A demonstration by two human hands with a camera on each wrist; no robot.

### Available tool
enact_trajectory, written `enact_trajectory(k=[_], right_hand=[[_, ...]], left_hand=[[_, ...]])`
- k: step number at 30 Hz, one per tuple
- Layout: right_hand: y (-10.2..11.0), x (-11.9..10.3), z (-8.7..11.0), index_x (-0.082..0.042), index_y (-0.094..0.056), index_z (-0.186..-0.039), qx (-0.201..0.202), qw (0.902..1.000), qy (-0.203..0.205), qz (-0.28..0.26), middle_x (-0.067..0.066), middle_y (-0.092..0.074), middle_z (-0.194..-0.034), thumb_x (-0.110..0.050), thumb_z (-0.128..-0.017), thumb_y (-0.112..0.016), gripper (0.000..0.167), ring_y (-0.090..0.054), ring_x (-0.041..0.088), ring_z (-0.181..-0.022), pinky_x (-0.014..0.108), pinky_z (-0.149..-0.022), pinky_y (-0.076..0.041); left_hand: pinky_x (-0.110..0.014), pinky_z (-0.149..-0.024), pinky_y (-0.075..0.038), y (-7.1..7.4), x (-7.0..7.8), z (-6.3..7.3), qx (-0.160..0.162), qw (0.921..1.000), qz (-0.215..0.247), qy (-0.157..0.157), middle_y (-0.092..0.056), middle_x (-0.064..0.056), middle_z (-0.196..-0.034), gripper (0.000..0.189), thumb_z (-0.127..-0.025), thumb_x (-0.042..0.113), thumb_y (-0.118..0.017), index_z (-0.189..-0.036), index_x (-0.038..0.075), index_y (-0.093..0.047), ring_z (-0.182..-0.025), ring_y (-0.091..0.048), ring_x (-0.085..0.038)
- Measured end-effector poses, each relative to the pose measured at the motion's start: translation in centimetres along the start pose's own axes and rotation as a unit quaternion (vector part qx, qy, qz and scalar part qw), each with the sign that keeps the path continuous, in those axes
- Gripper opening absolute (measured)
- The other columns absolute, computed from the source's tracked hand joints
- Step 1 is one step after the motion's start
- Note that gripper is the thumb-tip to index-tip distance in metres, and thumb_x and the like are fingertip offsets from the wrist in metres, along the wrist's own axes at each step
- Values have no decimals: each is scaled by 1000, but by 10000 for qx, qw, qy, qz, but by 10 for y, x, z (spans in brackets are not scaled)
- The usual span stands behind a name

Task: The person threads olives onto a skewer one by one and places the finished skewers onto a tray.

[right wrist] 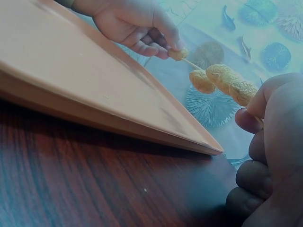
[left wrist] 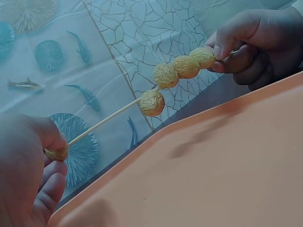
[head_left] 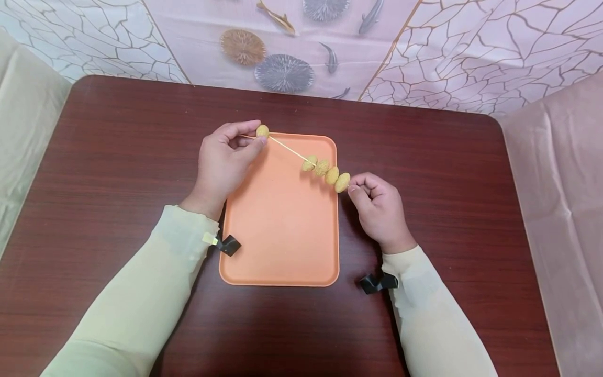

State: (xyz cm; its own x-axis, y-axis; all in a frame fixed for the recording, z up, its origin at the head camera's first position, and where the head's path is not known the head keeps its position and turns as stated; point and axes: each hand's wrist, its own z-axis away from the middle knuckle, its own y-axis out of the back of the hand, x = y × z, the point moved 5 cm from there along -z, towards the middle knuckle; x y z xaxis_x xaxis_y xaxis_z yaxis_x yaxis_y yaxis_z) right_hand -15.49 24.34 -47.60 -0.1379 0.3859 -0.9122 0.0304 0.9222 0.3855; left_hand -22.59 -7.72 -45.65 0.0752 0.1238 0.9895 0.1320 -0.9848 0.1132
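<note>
A thin wooden skewer [head_left: 289, 150] slants over the far part of an orange tray [head_left: 278, 235]. Several yellow, wrinkled balls [head_left: 332, 175] sit close together on its right-hand end. My right hand [head_left: 380, 209] pinches that end between thumb and forefinger, just beyond the last ball. At the other end, my left hand [head_left: 219, 159] holds a single yellow ball [head_left: 263, 131] between thumb and fingers. A bit of skewer shows on the left side of this ball, and a bare stretch separates it from the row. In the left wrist view, the fingers partly cover the single ball [left wrist: 57, 153].
The tray lies on a dark reddish-brown wooden table [head_left: 452, 220]. Behind the table's far edge hangs a patterned cloth [head_left: 301, 31]. Pale cloth [head_left: 560, 209] borders the right side. Black camera mounts [head_left: 378, 283] stick out from both wrists.
</note>
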Motion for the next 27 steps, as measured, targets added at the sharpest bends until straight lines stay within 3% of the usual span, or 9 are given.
enact_trajectory(k=[11, 27], right_hand=[[0, -1, 0, -6, -78, -96, -17, 10000, 38, 45, -9, -48, -60, -8, -106, -65, 17, -41, 6, -56, 23, -51, -31], [0, -2, 0, -7, -80, -96, -99, 9999, 70, -117, -7, -49, -60, -4, -105, -66, 17, -40, 7, -57, 23, -52, -30]], left_hand=[[-15, -86, -63, 0, 0, 0, 10, 9998, -160, -148, -74, 0, -113, 32, -95, 10, -90, -127, 9, -86, -92, -74, -11], [-17, -83, -65, -2, 11, 10, -46, 9931, -988, -632, -75, -3, -103, 26, -96, 13, -89, -122, 15, -89, -88, -76, -6]])
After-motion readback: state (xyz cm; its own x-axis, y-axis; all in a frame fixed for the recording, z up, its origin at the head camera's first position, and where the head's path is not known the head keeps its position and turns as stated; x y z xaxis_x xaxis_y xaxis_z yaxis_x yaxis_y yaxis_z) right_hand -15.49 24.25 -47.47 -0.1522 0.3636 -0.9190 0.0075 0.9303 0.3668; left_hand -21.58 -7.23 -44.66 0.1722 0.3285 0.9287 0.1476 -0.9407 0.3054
